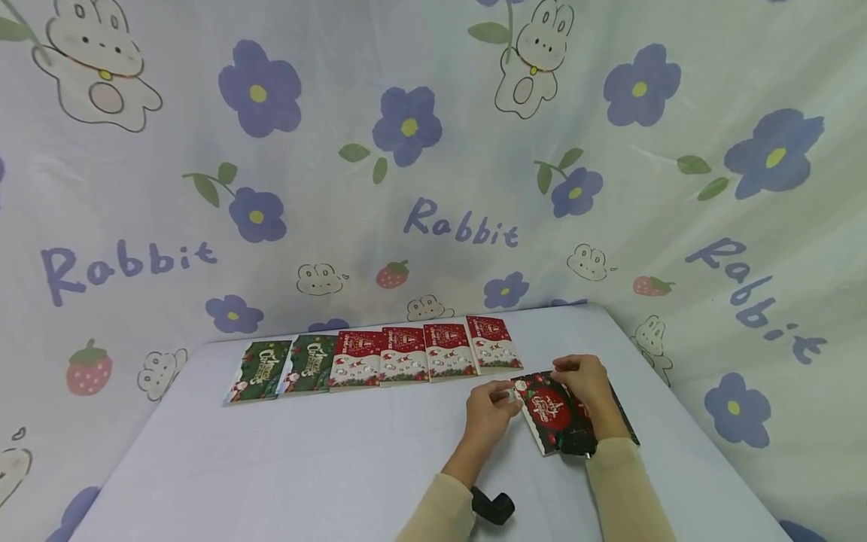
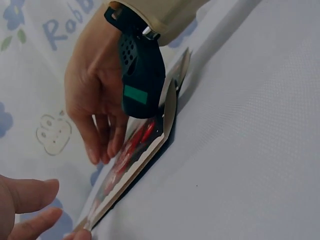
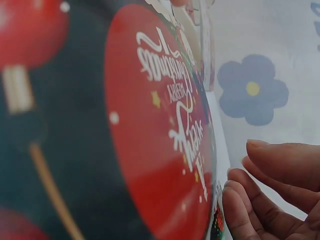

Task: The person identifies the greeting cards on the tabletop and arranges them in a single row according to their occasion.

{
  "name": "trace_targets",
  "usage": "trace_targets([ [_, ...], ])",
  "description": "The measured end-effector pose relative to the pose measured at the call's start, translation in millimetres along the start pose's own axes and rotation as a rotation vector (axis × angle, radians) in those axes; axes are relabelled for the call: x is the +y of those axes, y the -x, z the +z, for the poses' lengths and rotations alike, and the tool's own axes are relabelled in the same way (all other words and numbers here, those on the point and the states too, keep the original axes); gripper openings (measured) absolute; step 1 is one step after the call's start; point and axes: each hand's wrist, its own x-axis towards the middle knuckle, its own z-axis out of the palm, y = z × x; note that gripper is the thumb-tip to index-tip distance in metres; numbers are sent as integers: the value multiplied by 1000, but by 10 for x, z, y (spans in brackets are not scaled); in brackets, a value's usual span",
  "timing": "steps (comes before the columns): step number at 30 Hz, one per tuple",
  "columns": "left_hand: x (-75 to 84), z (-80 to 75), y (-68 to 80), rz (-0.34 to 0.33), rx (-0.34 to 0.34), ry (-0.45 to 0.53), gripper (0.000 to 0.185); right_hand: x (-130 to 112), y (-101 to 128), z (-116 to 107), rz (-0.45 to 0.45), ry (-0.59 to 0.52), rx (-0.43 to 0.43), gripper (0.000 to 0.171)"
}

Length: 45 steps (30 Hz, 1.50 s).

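Note:
A dark Christmas card [image 1: 542, 410] with a red circle and white lettering lies at the right of the table. My left hand [image 1: 486, 414] is at its left edge, one fingertip touching the corner and the other fingers apart in the left wrist view. Over the card's far side is my right hand [image 1: 588, 384], its fingers loosely bent. In the right wrist view those fingers [image 3: 270, 200] stand beside the card's edge, with nothing between them and the thumb. Another dark piece [image 1: 625, 418] shows past the right forearm, mostly hidden.
Along the back of the white table [image 1: 305, 467] runs a row of cards: two green ones [image 1: 260, 369] at the left, then several red and white ones [image 1: 450, 350]. A rabbit-and-flower curtain [image 1: 460, 165] hangs behind. Each wrist carries a black camera [image 1: 494, 508].

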Motion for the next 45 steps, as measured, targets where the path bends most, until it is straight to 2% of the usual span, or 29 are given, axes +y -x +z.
trace_targets([
  [18,-9,-3,-26,-21,-42,-10,39,61,-26,5,13,42,-23,27],
  [25,0,2,-29,-15,-44,-22,37,35,-23,14,12,57,-39,27],
  [32,-8,8,-39,-41,-47,-11,34,30,-17,18,2,63,-48,27],
  [40,-32,8,-45,33,-33,63,29,14,-12,26,-14,60,-36,27],
  [45,-40,7,-54,32,-21,70,26,11,-18,33,-18,39,-35,28],
])
